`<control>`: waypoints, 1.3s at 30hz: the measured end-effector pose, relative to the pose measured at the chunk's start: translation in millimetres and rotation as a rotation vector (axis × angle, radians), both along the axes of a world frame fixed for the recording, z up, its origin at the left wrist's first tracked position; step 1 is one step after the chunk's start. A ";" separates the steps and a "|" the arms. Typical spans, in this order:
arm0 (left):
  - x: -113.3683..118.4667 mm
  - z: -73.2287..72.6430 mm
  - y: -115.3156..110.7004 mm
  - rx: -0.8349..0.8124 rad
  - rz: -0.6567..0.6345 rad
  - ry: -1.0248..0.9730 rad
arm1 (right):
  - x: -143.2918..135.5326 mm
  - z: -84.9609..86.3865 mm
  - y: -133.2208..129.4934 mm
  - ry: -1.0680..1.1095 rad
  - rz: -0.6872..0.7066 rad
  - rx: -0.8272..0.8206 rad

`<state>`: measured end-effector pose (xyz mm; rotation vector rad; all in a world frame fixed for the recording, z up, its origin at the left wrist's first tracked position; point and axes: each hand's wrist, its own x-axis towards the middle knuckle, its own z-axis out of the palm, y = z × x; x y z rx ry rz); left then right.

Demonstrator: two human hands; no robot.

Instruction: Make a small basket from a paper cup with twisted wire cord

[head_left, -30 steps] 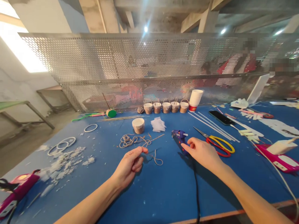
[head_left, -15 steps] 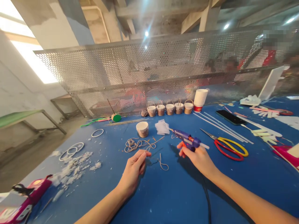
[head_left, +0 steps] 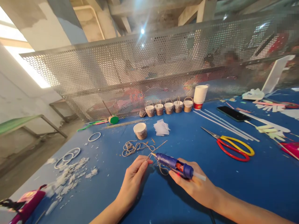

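Observation:
My left hand (head_left: 135,174) pinches a thin piece of twine (head_left: 163,170) between thumb and fingers; part of it hangs in a loop towards the right. In my right hand (head_left: 198,183) is a blue hot glue gun (head_left: 171,162), a clear glue stick jutting from its back. Its nozzle sits right by the left fingertips, at the twine; whether they touch I cannot tell. Beyond the hands lies a loose coil of twine (head_left: 130,148). Behind that stand a small twine-wrapped cup (head_left: 140,131) and a stack of white squares (head_left: 161,128).
Several small baskets (head_left: 168,108) line the back beside stacked paper cups (head_left: 200,97). On the right lie scissors (head_left: 233,149), glue sticks (head_left: 224,126) and a phone (head_left: 233,114). White scraps (head_left: 70,177) and rings (head_left: 94,137) are at left. A perforated metal screen (head_left: 130,71) borders the table.
The glue gun has moved left and nearer to me, its nozzle now at my left fingertips. My left hand still pinches the twine. The view has shifted slightly.

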<state>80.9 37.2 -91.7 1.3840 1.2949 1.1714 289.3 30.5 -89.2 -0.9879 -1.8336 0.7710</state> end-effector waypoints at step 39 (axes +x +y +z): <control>0.4 3.1 0.7 0.087 -0.047 0.135 | -1.9 -7.5 -1.9 -0.154 -0.016 0.110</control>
